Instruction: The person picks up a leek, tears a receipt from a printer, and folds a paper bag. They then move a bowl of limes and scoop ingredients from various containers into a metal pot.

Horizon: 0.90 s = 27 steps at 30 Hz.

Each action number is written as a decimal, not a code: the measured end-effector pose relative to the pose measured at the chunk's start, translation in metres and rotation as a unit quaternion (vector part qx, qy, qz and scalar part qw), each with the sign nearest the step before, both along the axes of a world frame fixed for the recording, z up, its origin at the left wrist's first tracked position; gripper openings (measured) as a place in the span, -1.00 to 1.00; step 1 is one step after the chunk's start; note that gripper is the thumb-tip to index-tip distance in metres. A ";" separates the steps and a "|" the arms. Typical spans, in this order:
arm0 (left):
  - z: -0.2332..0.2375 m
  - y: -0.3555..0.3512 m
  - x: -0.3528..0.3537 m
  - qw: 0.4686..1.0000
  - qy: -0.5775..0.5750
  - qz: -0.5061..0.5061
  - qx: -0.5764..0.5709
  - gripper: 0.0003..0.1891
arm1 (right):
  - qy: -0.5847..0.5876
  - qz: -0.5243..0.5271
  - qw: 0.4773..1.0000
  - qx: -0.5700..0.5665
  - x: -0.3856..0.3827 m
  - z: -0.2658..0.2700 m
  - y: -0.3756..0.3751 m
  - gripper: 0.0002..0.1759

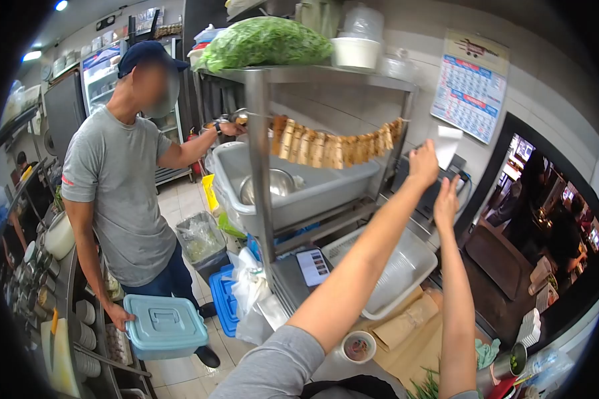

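Fingers [428, 150] of my left hand [422, 166] are closed in a pinch on the lower edge of a white slip of paper [447, 142], held up high at arm's length in front of the tiled wall. My right hand [446, 203] is raised just below and beside it, fingers [451, 187] stretched out straight and loose, gripping nothing; I cannot tell whether they touch the dark printer [460, 174] behind them. The slip stands upright above that printer, to the right of a metal shelf [259, 159] and below a wall calendar [471, 86]. A row of wooden clothes pegs [336, 147] hangs along a rail on the shelf, close to my left hand. Under the pegs sits a grey tub [313, 196] with a metal bowl [273, 184] inside it. On top of the shelf lies a large bag of greens [266, 41]. Beneath my left forearm are a white tray [412, 263], a sheet of brown paper [406, 324] and a small cup [358, 346]. Well to the left, another person in a grey T-shirt [116, 193] stands facing the shelf, one hand up at its middle level, the other holding a light blue lidded box [165, 326] down by the knee.
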<state>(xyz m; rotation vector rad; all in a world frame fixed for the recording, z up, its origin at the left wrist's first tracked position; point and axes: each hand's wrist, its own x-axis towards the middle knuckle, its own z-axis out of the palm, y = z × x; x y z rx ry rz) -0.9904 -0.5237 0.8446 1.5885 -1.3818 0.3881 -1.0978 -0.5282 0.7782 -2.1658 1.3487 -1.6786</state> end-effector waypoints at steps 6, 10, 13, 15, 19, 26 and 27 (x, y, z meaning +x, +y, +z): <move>-0.006 -0.012 0.001 0.998 -0.022 0.001 -0.055 -0.61 | -0.020 0.051 0.998 0.005 -0.002 0.006 0.014 -0.36; -0.007 -0.003 0.002 0.994 0.003 -0.021 -0.109 -0.64 | -0.023 0.057 0.998 0.032 -0.008 0.002 0.008 -0.34; -0.008 -0.003 0.002 0.991 0.029 -0.029 -0.130 -0.66 | -0.035 0.053 0.996 0.054 -0.003 0.006 0.022 -0.34; -0.007 0.000 0.003 0.988 0.038 -0.049 -0.139 -0.66 | -0.034 0.060 0.997 0.016 -0.007 -0.001 0.011 -0.35; -0.005 0.002 0.004 0.989 0.054 -0.078 -0.114 -0.67 | -0.032 0.054 0.996 0.065 -0.005 0.006 0.022 -0.37; -0.003 0.004 0.006 0.987 0.055 -0.088 -0.120 -0.66 | -0.017 0.036 0.996 0.075 -0.002 0.009 0.017 -0.41; -0.003 0.006 0.007 0.988 0.051 -0.092 -0.116 -0.65 | -0.014 0.032 0.996 0.077 -0.003 0.008 0.016 -0.41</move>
